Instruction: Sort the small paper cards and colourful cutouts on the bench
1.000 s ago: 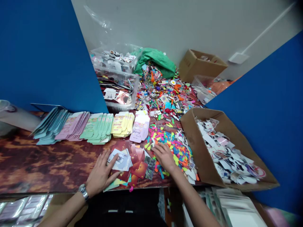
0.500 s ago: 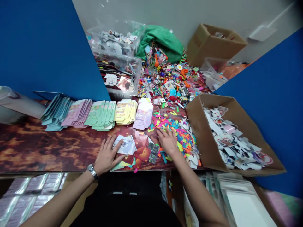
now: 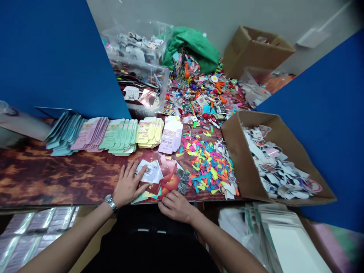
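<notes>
My left hand [image 3: 127, 185] lies flat with fingers spread on the left side of a fanned pile of cards [image 3: 159, 176], its fingertips on the pale cards on top. My right hand [image 3: 175, 206] rests at the table's near edge just below the red cards, fingers loosely curled, touching the pile's lower edge. Nothing shows between its fingers. A heap of small bright foam shapes [image 3: 209, 165] lies to the right of the cards.
Rows of pastel card packets [image 3: 113, 133] line the back of the wooden table [image 3: 57, 174]. A cardboard box of paper cutouts [image 3: 273, 159] sits right. Clear bins [image 3: 139, 76], a green bag [image 3: 196, 45], another carton [image 3: 256, 47] and scattered trinkets lie behind. Blue partitions flank both sides.
My right hand has drawn back from the foam shapes toward me, to the table's near edge below the red cards. My left hand stays on the cards.
</notes>
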Tool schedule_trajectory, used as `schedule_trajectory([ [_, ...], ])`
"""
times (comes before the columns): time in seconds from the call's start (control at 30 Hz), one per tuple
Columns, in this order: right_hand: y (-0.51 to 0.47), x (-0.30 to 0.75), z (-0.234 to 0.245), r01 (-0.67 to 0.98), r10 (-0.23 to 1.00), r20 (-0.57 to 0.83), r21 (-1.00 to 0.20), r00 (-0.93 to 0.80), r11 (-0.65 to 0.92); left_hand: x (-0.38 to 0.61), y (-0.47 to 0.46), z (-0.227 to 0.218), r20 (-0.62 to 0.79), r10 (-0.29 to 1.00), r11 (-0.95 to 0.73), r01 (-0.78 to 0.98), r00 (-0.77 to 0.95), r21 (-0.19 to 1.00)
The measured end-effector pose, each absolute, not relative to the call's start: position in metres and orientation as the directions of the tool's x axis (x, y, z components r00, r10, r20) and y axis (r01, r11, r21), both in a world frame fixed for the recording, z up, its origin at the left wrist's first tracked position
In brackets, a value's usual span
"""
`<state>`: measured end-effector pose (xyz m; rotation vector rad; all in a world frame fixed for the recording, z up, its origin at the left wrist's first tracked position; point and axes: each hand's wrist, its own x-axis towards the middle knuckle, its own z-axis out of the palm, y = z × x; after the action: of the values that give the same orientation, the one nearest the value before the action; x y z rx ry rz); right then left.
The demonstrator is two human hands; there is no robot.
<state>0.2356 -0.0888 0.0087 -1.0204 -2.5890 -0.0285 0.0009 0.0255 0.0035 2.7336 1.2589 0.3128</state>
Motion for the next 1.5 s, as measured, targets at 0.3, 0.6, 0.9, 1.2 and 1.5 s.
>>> schedule_trajectory([
  [0.3,-0.087,0.31,0.036,0.929,0.913,0.4,-0.299,-0.085,0.218,-0.001,0.028,0.0,0.171,0.744,-0.668,0.719,0.646,0.193],
  [0.6,-0.09,0.3,0.0,0.949,0.881,0.376,-0.013,-0.286,0.314,0.0,0.029,-0.004,0.218,0.661,-0.75,0.639,0.718,0.17],
  [0.9,-0.082,0.269,-0.006,0.943,0.878,0.431,-0.15,-0.208,0.297,0.0,0.03,-0.006,0.189,0.628,-0.778,0.614,0.755,0.129],
  [1.2,-0.065,0.349,0.01,0.994,0.904,0.426,-0.1,0.006,0.04,0.0,0.029,-0.004,0.188,0.632,-0.775,0.616,0.752,0.143],
  [1.5,-0.078,0.333,0.003,0.931,0.854,0.41,-0.034,-0.319,0.364,0.0,0.029,-0.004,0.189,0.631,-0.776,0.613,0.752,0.151],
])
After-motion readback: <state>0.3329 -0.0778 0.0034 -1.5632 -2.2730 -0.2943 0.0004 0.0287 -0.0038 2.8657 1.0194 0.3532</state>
